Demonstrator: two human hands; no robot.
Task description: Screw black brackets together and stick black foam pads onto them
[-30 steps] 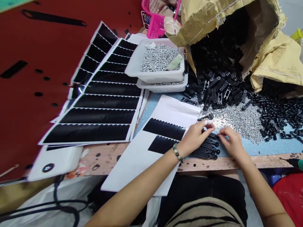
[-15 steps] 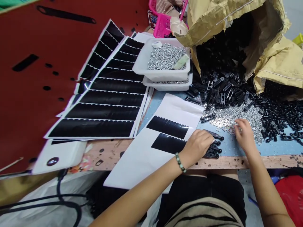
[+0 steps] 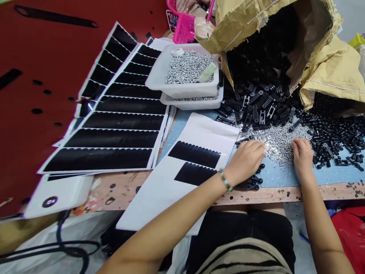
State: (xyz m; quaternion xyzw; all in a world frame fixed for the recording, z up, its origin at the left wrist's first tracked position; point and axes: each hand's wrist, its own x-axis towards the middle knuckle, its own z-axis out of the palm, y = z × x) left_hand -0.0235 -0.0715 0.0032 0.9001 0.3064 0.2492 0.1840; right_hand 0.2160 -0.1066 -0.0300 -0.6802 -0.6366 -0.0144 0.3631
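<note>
At the surface (image 3: 281,177) edge, a few black links (image 3: 254,183) lie lined up under our left hand (image 3: 247,160) (curled; grip unclear). Our right hand (image 3: 302,155) presses fingers-down into loose screws (image 3: 281,144), hold unclear. Beyond, a big heap of links (image 3: 264,104) lies unsorted.

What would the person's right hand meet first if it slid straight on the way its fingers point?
The heap of loose silver screws: the right hand seems to touch its edge. Behind that lie the black plastic links, though depth is hard to judge.
</note>
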